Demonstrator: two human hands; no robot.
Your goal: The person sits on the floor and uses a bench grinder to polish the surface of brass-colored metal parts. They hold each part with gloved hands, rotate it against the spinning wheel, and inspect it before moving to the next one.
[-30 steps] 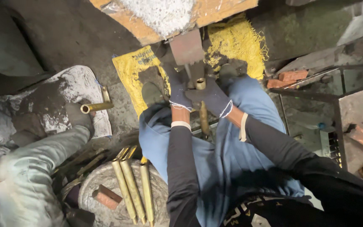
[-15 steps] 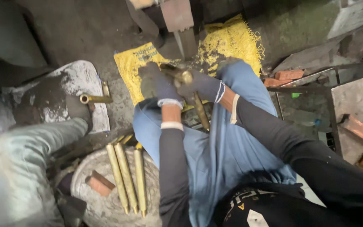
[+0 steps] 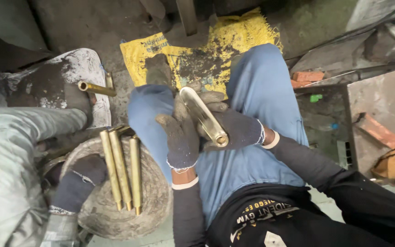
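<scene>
One brass tube (image 3: 204, 117) lies tilted across the person's lap, its open end toward the camera, held in both gloved hands: the left hand (image 3: 181, 137) wraps its near side in a closed grip, and the right hand (image 3: 234, 129) closes around it from the other side, fingers under the tube. To the left, three more brass rods (image 3: 122, 169) lie side by side, nearly parallel, on a round grey stone block (image 3: 152, 206). A co-worker's dark gloved hand (image 3: 76, 183) rests on that block's left rim, just beside the rods. A fifth brass tube (image 3: 97, 88) lies across a dusty grey slab (image 3: 81, 68) at the upper left, with a short brass piece (image 3: 109, 80) just beside it. One yellow sack (image 3: 206, 50), frayed at its right edge and smeared black, lies flat on the floor beyond the knees, with dark printing near its left corner. Two reddish bricks (image 3: 308, 76) (image 3: 378, 130) lie on the right, well apart, and a small green scrap (image 3: 316, 98) sits between them.
</scene>
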